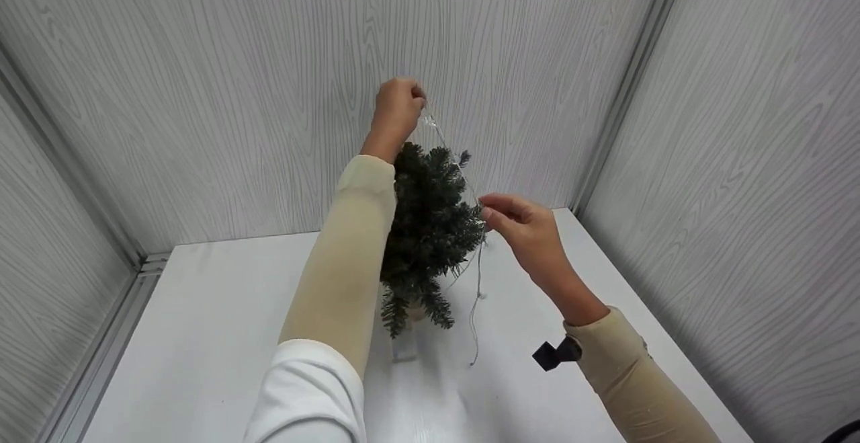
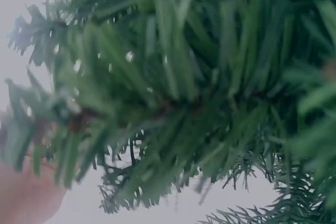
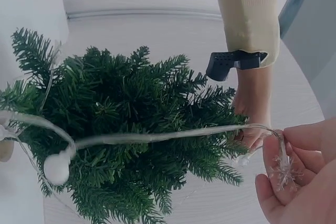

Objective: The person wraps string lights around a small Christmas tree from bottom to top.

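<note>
A small green artificial Christmas tree (image 1: 430, 214) stands on the white table. My left hand (image 1: 398, 107) is above its top, fingers curled on one end of a thin string of lights (image 3: 157, 137). The strand slants down the tree's right side to my right hand (image 1: 534, 234), whose thumb and fingertips pinch the wire. Beside those fingertips hangs a clear snowflake light (image 3: 285, 172). A round white bulb (image 3: 56, 169) sits further along the string. Below the right hand, a loose tail of wire dangles. Blurred branches (image 2: 173, 87) fill most of the left wrist view.
Pale wood-grain panels (image 1: 269, 93) enclose the white table (image 1: 222, 335) at the back and sides. A pale base (image 1: 404, 349) shows under the lowest branches. A black wrist camera (image 1: 556, 354) is strapped to the right sleeve.
</note>
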Available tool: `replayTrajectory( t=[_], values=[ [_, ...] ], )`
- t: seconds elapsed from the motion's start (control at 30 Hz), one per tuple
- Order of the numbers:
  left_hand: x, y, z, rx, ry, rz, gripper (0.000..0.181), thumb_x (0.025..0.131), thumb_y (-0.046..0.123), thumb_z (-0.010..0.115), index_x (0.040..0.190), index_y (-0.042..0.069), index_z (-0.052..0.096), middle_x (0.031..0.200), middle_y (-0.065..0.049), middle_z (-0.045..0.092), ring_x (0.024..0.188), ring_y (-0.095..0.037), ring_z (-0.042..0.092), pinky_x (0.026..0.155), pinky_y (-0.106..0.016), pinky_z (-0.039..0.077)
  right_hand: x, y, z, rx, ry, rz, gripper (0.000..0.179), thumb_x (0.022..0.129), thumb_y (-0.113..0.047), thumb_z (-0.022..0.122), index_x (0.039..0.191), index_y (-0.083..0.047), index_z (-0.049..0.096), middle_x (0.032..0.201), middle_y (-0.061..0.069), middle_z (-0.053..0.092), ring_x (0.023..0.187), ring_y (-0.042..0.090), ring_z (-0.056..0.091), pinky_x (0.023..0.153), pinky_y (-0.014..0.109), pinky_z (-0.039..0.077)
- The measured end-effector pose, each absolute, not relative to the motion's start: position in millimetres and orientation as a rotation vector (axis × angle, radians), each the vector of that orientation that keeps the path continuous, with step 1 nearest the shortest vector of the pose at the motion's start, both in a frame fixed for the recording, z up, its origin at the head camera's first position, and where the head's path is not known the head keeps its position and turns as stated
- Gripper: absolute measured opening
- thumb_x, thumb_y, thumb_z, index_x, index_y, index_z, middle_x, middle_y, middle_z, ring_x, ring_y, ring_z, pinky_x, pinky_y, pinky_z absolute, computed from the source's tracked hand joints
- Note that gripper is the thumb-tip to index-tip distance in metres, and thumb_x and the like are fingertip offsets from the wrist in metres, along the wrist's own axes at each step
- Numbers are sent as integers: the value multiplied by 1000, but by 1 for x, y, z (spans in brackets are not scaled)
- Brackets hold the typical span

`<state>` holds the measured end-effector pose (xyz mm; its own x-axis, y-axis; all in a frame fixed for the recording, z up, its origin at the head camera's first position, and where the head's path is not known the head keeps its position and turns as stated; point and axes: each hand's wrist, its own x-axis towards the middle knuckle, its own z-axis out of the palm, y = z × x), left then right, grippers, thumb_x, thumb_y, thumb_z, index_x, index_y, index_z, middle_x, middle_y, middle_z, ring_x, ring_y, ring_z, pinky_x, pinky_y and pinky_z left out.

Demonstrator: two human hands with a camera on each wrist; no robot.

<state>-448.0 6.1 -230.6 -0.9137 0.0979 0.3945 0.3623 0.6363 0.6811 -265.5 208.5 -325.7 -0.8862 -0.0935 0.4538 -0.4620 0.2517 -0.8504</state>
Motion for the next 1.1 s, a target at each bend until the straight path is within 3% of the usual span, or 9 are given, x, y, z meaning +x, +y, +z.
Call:
replayTrajectory(
  t=[0.23, 0.43, 0.7, 0.9, 1.1],
  values=[
    [-449, -6, -235, -370, -2413, -1421, 19, 99, 15, 54, 109, 7, 67, 103, -6, 66, 88, -14, 63, 75, -27, 51, -262, 202, -322, 526, -2116, 1744, 31, 88, -31, 71, 113, -12, 69, 99, 14, 66, 91, 26, 63, 82, 34, 52],
    [-446, -16, -241, -385, -2348, -1574, 16, 97, 13, 56, 106, 4, 67, 105, -12, 66, 92, -21, 64, 75, -27, 51, -252, 197, -328, 554, -2046, 1796, 33, 88, -23, 71, 118, -11, 65, 99, 10, 64, 88, 28, 62, 76, 30, 52],
    [-445, -22, -247, -391, -2336, -1587, 17, 97, 13, 57, 106, 4, 67, 104, -12, 66, 89, -19, 63, 76, -28, 52, -242, 192, -338, 581, -1951, 2039, 46, 86, -15, 73, 128, -6, 57, 106, 15, 62, 95, 26, 65, 92, 40, 50],
    [-447, -22, -251, -413, -2284, -1633, 16, 96, 12, 58, 105, 3, 67, 99, -10, 66, 85, -18, 62, 80, -33, 53, -238, 193, -345, 532, -2012, 2111, 47, 86, -17, 73, 129, -7, 57, 111, 19, 60, 96, 26, 62, 91, 40, 50],
    [-447, -21, -252, -387, -2296, -1603, 15, 96, 16, 58, 104, 7, 69, 100, -12, 67, 84, -20, 63, 70, -28, 50, -235, 193, -356, 458, -2113, 2156, 47, 86, -17, 73, 129, -9, 57, 111, 19, 60, 105, 31, 59, 95, 38, 48]
  ],
)
